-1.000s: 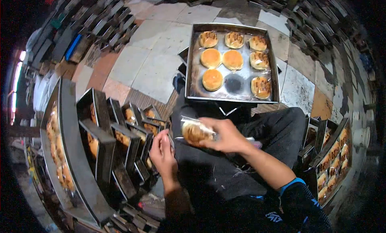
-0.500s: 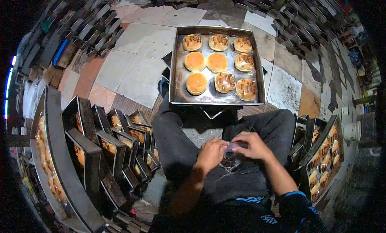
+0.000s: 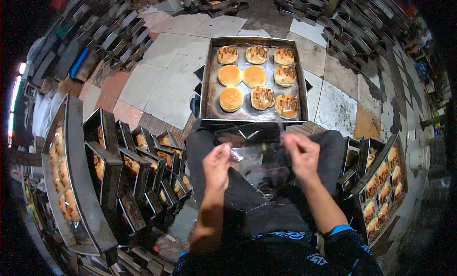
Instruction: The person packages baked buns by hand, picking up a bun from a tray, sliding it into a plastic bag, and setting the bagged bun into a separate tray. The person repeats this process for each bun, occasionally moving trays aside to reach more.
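Over my lap, my left hand (image 3: 217, 166) pinches the edge of a clear plastic bag (image 3: 254, 157), which catches the light near the fingertips. My right hand (image 3: 303, 154), a little blurred, is closed on the bag's other side, with a translucent strip showing above its fingers. Just beyond my hands rests a square metal tray (image 3: 206, 97). Three plain round buns, one of them a bare bun (image 3: 231, 99), lie in its left and middle part. Several wrapped buns (image 3: 262, 98) with dark print sit along the far row, right column and near row.
Stacked metal trays (image 3: 112, 181) of buns stand at my left. A tilted tray of wrapped buns (image 3: 382, 195) leans at my right. More stacked trays (image 3: 359, 24) line the back on both sides of the tiled floor (image 3: 159, 93). More loose clear plastic (image 3: 259, 200) lies on my lap.
My hands were close together over my lap, around bunched translucent plastic. They have moved apart and forward, with clear plastic spread between them. The view has shifted slightly.
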`<state>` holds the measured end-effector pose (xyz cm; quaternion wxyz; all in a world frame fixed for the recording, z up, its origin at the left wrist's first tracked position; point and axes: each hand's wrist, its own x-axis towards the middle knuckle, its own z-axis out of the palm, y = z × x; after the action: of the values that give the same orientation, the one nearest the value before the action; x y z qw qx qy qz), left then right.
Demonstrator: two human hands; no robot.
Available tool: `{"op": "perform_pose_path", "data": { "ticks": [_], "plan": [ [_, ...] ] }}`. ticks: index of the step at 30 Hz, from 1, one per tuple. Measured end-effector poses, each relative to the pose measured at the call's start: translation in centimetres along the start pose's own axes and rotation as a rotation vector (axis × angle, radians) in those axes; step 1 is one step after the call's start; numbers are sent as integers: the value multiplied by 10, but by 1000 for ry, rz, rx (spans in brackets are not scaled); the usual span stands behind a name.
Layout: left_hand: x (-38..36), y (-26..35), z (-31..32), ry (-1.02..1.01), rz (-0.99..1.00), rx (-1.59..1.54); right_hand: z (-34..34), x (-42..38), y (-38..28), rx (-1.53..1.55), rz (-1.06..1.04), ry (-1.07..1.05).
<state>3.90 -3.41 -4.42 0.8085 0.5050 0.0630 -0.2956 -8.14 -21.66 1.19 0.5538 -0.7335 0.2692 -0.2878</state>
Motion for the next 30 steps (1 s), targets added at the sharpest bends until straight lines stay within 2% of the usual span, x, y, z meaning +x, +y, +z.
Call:
{"op": "perform_pose_path", "data": {
  "ticks": [2, 4, 6, 10, 12, 13, 14, 16, 18, 20, 21, 22, 24, 25, 26, 27, 28, 29, 30],
  "plan": [
    [13, 4, -28, 189, 172, 122, 27, -3, -12, -94, -191, -45],
    [19, 9, -53, 317, 295, 69, 56, 13, -20, -88, -248, -164],
    [30, 1, -81, 416, 434, -84, 88, 51, 7, -61, -104, -298],
    [35, 10, -87, 436, 326, -272, 159, 150, 80, -714, -174, -404],
    [35, 12, -87, 397, 253, -105, 186, 181, 112, -909, 32, -329],
    [37, 15, -83, 428, 240, -145, 193, 193, 104, -968, 127, -366],
    [40, 8, -84, 440, 241, -153, 197, 204, 98, -973, 121, -379],
    [40, -9, -89, 572, 355, -194, 203, 219, 85, -1050, 354, -648],
    [40, -5, -87, 541, 393, -155, 208, 207, 80, -1067, 355, -637],
    [39, -5, -86, 548, 418, -61, 201, 187, 95, -953, 183, -406],
    [42, -4, -84, 506, 454, -99, 194, 183, 98, -751, 249, -458],
    [44, 0, -83, 499, 454, -98, 185, 176, 102, -750, 250, -451],
    [42, 16, -83, 486, 224, -71, 162, 159, 115, -433, 267, -266],
    [39, 16, -85, 493, 211, 15, 150, 149, 98, -193, 307, -223],
    [36, 20, -87, 485, 224, 19, 122, 139, 76, 267, 497, -328],
    [33, 23, -86, 460, 267, 91, 91, 129, 75, 562, 618, -354],
    [31, 25, -83, 432, 309, 163, 64, 113, 60, 678, 744, -391],
    [33, 20, -83, 460, 333, 167, 46, 97, 45, 771, 698, -494],
    [31, 22, -72, 443, 344, 172, 39, 82, 17, 711, 751, -508]
  ]
}}
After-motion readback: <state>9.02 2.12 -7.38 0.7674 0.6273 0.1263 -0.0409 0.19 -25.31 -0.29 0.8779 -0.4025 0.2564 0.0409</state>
